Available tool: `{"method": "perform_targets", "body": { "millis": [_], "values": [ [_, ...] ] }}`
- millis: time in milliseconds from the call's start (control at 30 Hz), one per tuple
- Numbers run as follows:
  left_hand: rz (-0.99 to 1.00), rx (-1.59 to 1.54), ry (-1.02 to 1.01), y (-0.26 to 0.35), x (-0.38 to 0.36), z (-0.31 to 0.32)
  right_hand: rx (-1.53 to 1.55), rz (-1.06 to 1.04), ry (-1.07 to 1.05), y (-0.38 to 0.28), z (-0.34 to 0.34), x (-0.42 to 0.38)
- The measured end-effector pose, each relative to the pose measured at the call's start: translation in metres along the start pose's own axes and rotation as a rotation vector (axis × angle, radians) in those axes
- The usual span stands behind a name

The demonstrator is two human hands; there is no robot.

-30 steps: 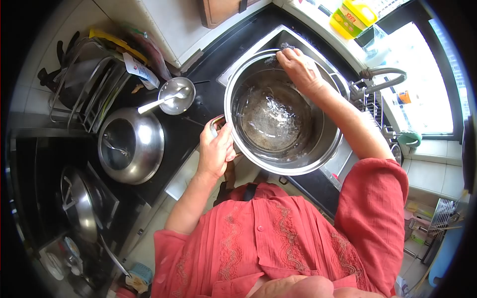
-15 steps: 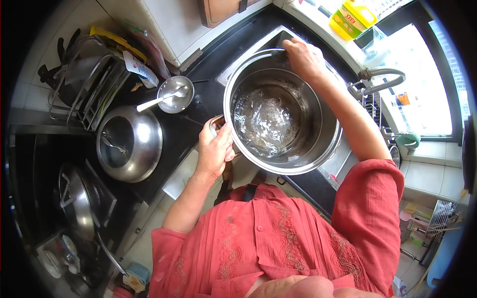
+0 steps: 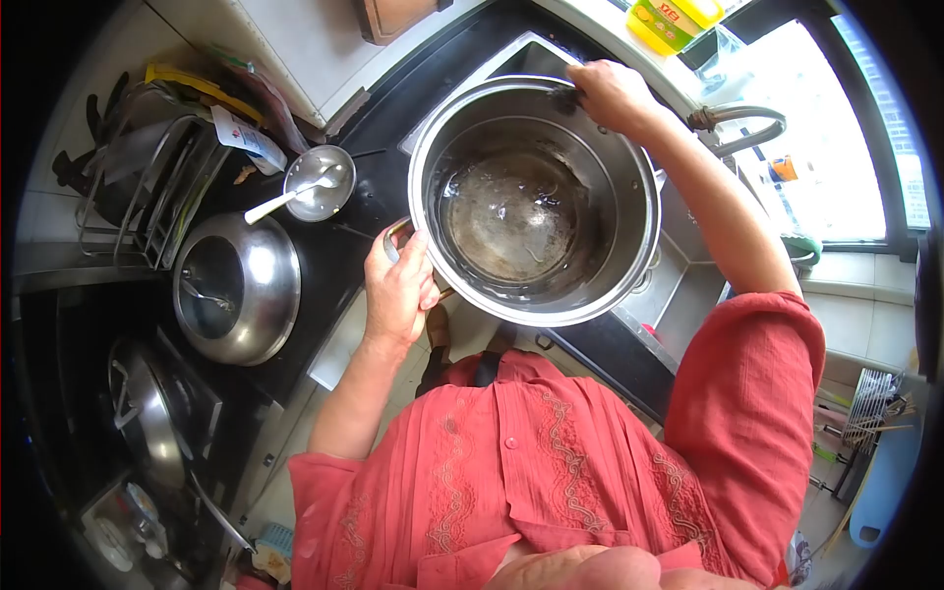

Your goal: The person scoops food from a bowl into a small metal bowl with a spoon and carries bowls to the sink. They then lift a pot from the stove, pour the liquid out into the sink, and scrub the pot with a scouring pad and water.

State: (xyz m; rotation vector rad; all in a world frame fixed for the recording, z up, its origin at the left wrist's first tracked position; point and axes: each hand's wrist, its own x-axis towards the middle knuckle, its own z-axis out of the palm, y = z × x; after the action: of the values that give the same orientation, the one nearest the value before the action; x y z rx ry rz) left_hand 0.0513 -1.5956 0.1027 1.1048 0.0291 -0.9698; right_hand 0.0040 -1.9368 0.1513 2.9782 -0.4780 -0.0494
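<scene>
A large round steel pot (image 3: pixel 629 275) with clear water in its bottom is in front of me, over the counter and sink edge. My left hand (image 3: pixel 398 290) is closed round the pot's side handle at its left. At the far rim, my right hand (image 3: pixel 612 96) has its fingers closed over a dark scrubber-like thing (image 3: pixel 565 100) against the inner wall; its exact kind is hard to make out. Part of the sink (image 3: pixel 678 280) shows to the right of the pot.
On the left counter are a small steel bowl (image 3: pixel 329 204) with a white-handled spoon, a domed lid (image 3: pixel 261 285) and a dish rack (image 3: pixel 147 221). A pan (image 3: pixel 152 423) is on the stove. The faucet (image 3: pixel 747 116) and a yellow bottle (image 3: pixel 671 22) are by the window.
The view has shifted, with the pot and both hands now further left and slightly higher in it. The water's surface looks calmer. Both hands keep their holds.
</scene>
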Motion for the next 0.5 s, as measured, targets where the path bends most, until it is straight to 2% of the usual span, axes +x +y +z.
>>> {"method": "perform_targets", "body": {
  "millis": [167, 300, 400, 500],
  "values": [
    [0.022, -0.051, 0.004, -0.007, -0.003, 0.001, -0.092, 0.123, -0.083, 0.017, 0.006, -0.058],
    [0.089, -0.079, 0.040, -0.010, -0.004, 0.002, -0.081, 0.250, -0.137, -0.004, -0.008, -0.112],
    [0.097, -0.069, 0.049, -0.008, -0.003, 0.002, -0.078, 0.227, -0.150, -0.017, -0.013, -0.138],
    [0.076, -0.074, 0.048, -0.005, -0.002, 0.004, -0.087, 0.156, -0.417, -0.043, -0.038, -0.153]
  ]
}}
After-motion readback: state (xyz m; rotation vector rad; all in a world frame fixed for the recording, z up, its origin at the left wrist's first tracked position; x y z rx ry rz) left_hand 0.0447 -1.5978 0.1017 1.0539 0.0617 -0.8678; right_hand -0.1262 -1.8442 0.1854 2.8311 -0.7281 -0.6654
